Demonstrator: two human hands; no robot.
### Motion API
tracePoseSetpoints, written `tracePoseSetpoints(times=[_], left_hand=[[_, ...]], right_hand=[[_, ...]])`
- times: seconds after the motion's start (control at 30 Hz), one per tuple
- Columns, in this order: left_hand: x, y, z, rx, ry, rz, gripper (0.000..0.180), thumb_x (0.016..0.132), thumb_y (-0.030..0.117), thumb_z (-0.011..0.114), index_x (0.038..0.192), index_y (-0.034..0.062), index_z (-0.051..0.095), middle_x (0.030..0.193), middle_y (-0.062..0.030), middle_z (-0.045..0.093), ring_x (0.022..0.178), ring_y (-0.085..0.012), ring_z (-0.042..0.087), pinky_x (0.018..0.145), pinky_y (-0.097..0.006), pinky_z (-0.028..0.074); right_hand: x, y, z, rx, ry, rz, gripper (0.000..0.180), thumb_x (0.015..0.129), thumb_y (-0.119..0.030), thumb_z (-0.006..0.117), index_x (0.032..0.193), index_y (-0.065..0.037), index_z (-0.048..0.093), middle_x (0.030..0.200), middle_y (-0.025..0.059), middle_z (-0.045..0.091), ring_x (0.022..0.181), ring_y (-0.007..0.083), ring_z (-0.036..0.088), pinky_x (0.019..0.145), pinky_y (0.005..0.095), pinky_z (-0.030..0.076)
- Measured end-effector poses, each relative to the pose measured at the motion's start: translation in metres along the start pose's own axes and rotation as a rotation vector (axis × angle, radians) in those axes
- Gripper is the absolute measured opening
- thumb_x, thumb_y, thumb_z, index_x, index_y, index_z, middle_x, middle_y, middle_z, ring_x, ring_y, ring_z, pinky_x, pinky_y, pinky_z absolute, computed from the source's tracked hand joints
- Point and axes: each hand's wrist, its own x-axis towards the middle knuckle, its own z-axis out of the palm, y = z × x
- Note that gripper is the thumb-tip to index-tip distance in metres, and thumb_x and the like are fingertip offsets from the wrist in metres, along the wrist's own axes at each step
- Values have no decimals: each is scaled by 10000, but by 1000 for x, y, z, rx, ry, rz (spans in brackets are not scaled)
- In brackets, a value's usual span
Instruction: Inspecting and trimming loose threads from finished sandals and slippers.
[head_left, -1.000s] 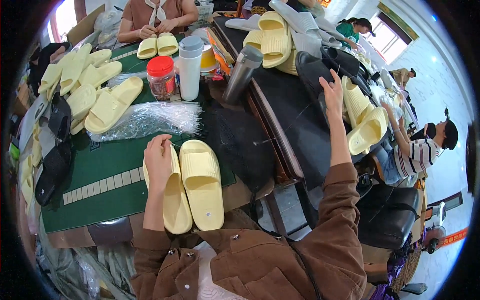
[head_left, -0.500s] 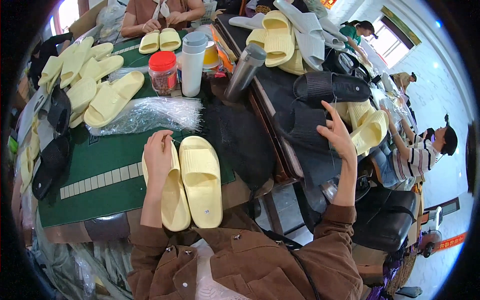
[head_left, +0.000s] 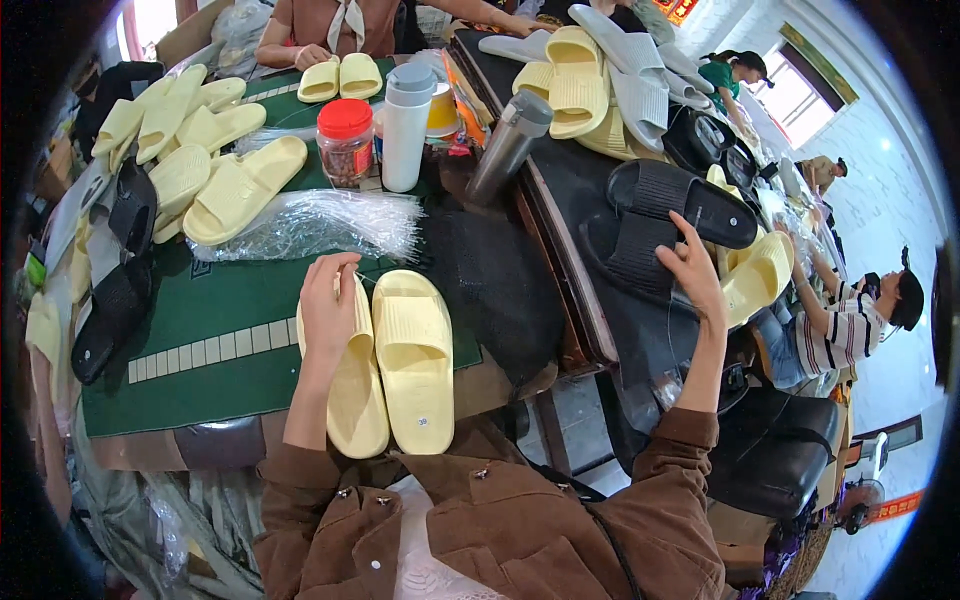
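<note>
A pair of pale yellow slippers lies side by side at the table's near edge, toes away from me. My left hand (head_left: 330, 300) is closed on the left yellow slipper (head_left: 357, 410), its fingers bent at the toe. The right yellow slipper (head_left: 420, 345) lies flat beside it, untouched. Out to the right, my right hand (head_left: 698, 275) is raised over the black slippers (head_left: 645, 255), index finger and thumb apart and the other fingers curled. A thin, faint strand shows beside this hand; whether its curled fingers grip it is unclear.
Clear plastic strands (head_left: 310, 225), a red-lidded jar (head_left: 345, 150), a white bottle (head_left: 405, 135) and a grey flask (head_left: 508, 145) stand or lie beyond. Yellow slippers (head_left: 245, 190) pile up at left; more (head_left: 578, 85) sit at far right. Other people work around.
The view has shifted slightly. My right hand has moved a little to the right; my left stays on the slipper. Across the table, a person's arm now reaches out to the right.
</note>
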Motion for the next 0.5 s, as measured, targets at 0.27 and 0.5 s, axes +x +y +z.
tracePoseSetpoints(times=[0.27, 0.5], left_hand=[[-46, 60, -67, 51, -163, 115, 164, 833, -4, 572, 987, 11, 627, 965, -145, 601, 913, -316, 576, 799, -371, 460], [-89, 67, -86, 357, -627, 19, 484, 825, 123, 633, 1291, 141, 503, 1225, -203, 478, 1152, -366, 468, 946, -425, 409]], right_hand=[[8, 23, -11, -247, 439, -250, 386, 805, 25, 576, 1175, -81, 547, 1113, 84, 579, 950, 140, 584, 808, 254, 458], [15, 43, 0, 98, 240, -256, 306, 833, 21, 570, 1126, -54, 520, 981, 52, 588, 877, 95, 552, 787, 222, 430]])
